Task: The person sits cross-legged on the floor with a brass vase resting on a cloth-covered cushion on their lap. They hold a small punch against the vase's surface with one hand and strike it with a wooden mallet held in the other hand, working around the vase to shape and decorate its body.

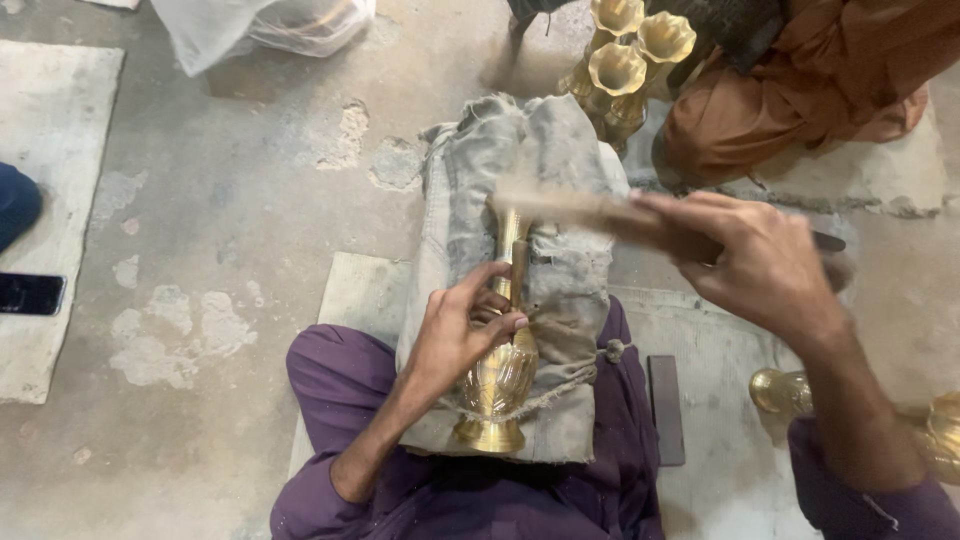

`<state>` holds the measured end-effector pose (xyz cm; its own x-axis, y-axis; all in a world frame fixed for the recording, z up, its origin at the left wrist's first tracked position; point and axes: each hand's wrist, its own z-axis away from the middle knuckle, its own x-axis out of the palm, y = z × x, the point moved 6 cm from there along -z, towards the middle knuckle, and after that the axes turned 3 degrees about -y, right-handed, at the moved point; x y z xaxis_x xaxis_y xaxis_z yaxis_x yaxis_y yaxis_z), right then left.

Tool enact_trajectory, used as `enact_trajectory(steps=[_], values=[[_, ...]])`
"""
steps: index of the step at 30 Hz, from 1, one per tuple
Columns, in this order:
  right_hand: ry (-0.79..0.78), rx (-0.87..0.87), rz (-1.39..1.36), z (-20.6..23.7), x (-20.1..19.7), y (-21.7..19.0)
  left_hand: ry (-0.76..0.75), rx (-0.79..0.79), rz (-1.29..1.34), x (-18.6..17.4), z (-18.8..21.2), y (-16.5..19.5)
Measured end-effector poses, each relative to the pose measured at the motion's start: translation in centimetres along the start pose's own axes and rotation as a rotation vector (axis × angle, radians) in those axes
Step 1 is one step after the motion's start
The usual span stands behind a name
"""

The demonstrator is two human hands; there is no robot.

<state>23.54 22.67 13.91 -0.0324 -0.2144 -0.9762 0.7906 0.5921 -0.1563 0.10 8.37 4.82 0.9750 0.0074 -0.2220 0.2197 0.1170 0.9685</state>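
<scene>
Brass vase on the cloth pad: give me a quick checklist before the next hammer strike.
1. Brass vase lying on the cloth pad, rope across its body: ok.
2. Left hand gripping the vase neck and a thin tool set against it: ok.
3. Right hand gripping the hammer, raised: ok.
4. Left fingers away from the tool's top: not ok, close.
5. Tool tip position: cannot tell.
</scene>
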Motion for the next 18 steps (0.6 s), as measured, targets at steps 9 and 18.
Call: enact_trajectory(steps=[9,18], values=[[0.141,-0.032,-0.27,2.6,0.8,-0.1,-0.158,-0.027,-0.034,0.5,-0.9,0.6],[0.17,0.127,-0.422,6.5,4.7,2.8,-0.298,0.037,-0.129,0.8,-1.6,1.2]])
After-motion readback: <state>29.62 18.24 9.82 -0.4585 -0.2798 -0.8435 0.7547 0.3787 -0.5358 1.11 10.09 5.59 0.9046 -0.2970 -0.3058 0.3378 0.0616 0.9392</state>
